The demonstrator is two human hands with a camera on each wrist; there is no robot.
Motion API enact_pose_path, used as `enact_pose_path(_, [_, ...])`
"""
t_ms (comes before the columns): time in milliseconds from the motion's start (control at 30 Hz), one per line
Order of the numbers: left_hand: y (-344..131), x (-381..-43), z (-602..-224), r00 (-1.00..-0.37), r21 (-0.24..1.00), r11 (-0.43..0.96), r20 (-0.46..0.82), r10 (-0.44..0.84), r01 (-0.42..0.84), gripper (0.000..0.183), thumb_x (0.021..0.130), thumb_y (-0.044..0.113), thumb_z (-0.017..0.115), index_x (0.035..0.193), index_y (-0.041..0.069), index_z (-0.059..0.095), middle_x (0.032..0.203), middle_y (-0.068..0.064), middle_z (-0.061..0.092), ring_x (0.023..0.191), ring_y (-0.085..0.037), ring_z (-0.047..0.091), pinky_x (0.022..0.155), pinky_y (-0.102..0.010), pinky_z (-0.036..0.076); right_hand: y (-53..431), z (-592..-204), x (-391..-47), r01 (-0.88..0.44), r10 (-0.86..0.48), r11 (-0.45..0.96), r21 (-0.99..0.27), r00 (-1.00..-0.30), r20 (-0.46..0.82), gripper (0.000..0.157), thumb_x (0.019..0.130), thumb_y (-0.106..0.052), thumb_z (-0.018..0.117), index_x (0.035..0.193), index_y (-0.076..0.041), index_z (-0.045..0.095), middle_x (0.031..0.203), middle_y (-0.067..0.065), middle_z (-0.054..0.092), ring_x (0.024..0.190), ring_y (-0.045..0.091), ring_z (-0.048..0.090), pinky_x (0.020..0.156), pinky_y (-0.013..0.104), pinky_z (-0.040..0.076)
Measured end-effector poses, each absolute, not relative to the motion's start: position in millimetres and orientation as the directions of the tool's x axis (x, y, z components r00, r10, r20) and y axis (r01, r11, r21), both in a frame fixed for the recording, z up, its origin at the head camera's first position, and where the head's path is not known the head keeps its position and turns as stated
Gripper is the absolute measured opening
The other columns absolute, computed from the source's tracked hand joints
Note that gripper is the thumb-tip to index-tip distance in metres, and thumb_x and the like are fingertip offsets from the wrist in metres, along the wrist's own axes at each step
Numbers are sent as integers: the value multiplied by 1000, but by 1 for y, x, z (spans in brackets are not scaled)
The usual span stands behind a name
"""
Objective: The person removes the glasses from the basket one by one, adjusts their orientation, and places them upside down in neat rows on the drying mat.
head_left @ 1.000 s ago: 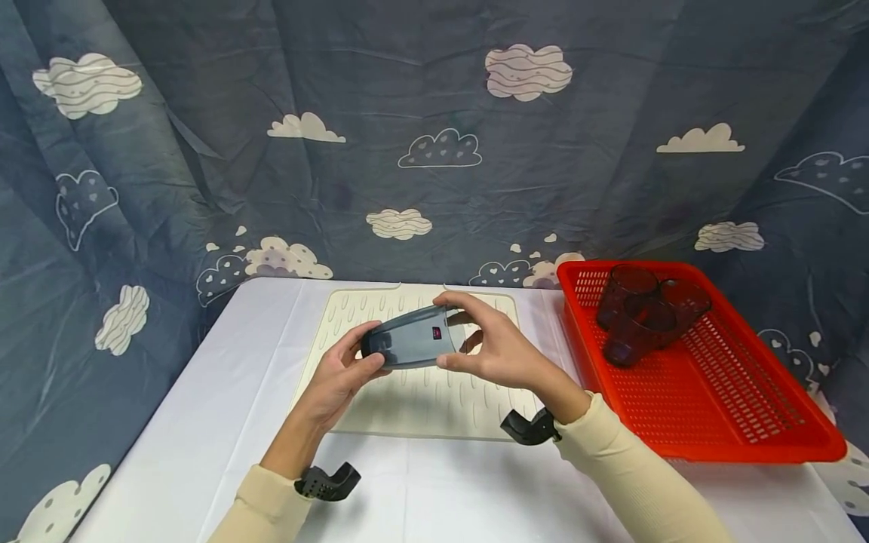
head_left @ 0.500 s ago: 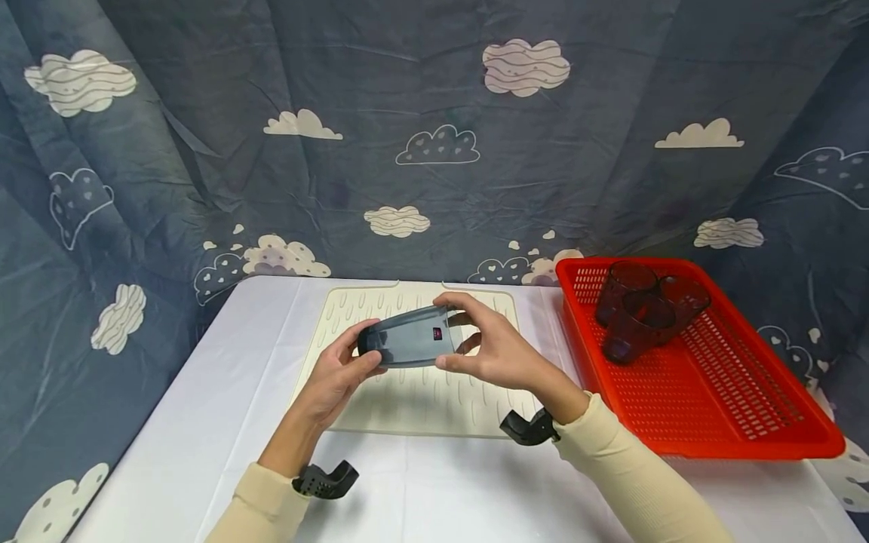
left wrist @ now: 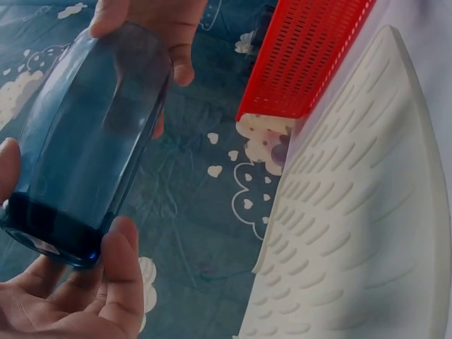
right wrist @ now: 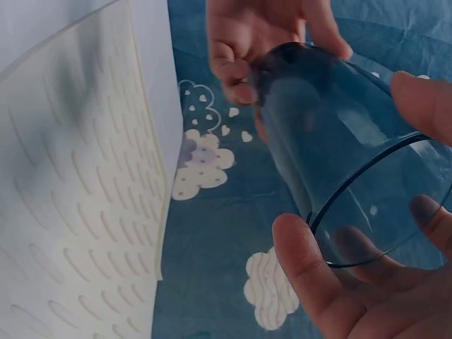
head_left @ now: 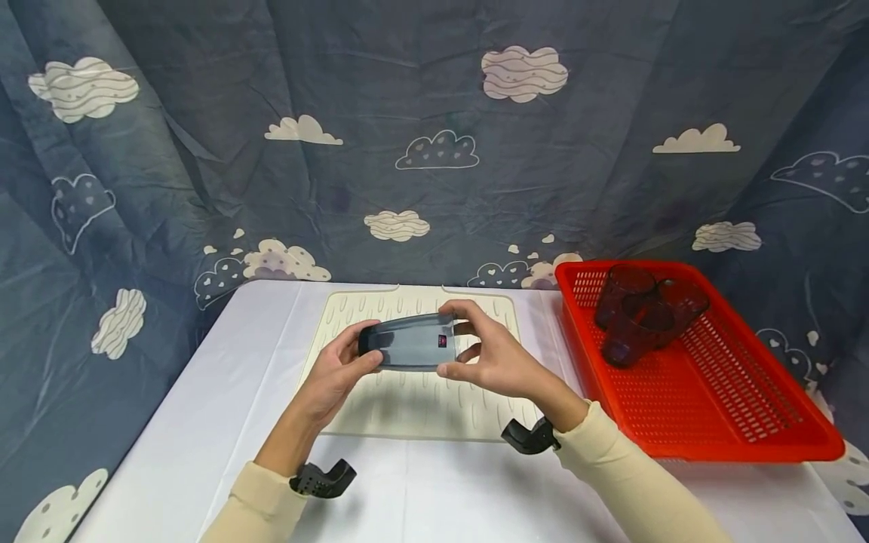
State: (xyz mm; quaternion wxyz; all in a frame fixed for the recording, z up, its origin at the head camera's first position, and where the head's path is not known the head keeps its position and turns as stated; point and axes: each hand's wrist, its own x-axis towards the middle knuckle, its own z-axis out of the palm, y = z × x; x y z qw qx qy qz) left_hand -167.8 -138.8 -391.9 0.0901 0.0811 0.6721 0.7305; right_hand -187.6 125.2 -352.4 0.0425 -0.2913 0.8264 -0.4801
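Observation:
Both hands hold a bluish-grey drinking glass [head_left: 410, 343] on its side above a cream drying mat [head_left: 434, 415]. My left hand [head_left: 337, 373] grips its dark, thick base, thumb in front. At the rim end, my right hand [head_left: 492, 354] pinches the glass between thumb and fingers. A small dark label with pink print shows on the side near the rim. The left wrist view has the glass [left wrist: 92, 141] with the base toward the left hand [left wrist: 92, 289]. In the right wrist view, the round open mouth of the glass [right wrist: 332, 134] faces the right hand [right wrist: 374, 282].
On the right stands a red perforated plastic basket [head_left: 706, 407] with 3 dark glasses [head_left: 638, 324] grouped at its back left. A white cloth [head_left: 224, 392] covers the table. Behind it hangs a dark blue curtain [head_left: 434, 98] with cloud prints.
The rim end of the glass has dipped slightly, and the right hand has moved a little down and right with it. The left hand keeps its grip on the base.

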Motion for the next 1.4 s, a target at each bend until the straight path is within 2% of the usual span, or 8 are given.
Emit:
enact_pose_path(133, [-142, -168, -388, -977, 1000, 5, 3, 215, 5, 60, 94, 10, 66, 148, 8, 40, 141, -17, 49, 108, -12, 56, 86, -21, 53, 124, -356, -186, -427, -527, 342, -837, -825, 205, 74, 78, -8, 81, 138, -16, 38, 136, 12, 51, 116, 31, 62, 80, 33, 60])
enact_pose_path(533, [-146, -169, -373, -966, 987, 134, 54, 254, 91, 60, 93, 13, 67, 146, 8, 42, 142, -21, 48, 119, -24, 55, 89, -21, 52, 123, -371, -183, -385, -517, 276, -880, -832, 202, 75, 77, -3, 81, 134, -15, 34, 135, 15, 48, 109, 29, 61, 81, 27, 59])
enact_pose_path(800, [-145, -166, -373, -947, 979, 109, 133, 291, 171, 72, 90, 9, 71, 152, 8, 34, 147, -21, 46, 129, -27, 50, 94, -13, 48, 121, -373, -181, -393, -508, 232, -890, -829, 234, 76, 77, 1, 80, 134, -13, 32, 134, 17, 46, 107, 31, 61, 82, 28, 60])
enact_pose_path(967, [-145, -166, -367, -948, 970, 139, 153, 279, 198, 71, 91, 10, 71, 152, 10, 35, 150, -19, 45, 134, -33, 49, 96, -14, 49, 121, -373, -180, -384, -507, 215, -898, -830, 233, 75, 77, 0, 80, 133, -10, 30, 133, 20, 45, 105, 30, 61, 83, 32, 60])
enact_pose_path(1200, [-144, -168, -360, -945, 961, 164, 173, 277, 224, 66, 88, 8, 73, 146, 7, 42, 144, -21, 50, 130, -36, 54, 92, -20, 53, 120, -373, -181, -394, -507, 212, -894, -827, 244, 76, 75, 1, 81, 131, -7, 30, 132, 21, 46, 107, 31, 61, 85, 35, 60])
enact_pose_path(1400, [-143, -169, -355, -945, 966, 161, 149, 290, 201, 66, 88, 8, 74, 146, 7, 42, 145, -21, 49, 132, -35, 54, 89, -21, 55, 121, -374, -180, -364, -495, 223, -904, -842, 217, 77, 75, 1, 82, 131, -11, 30, 133, 18, 46, 107, 31, 60, 87, 47, 59])
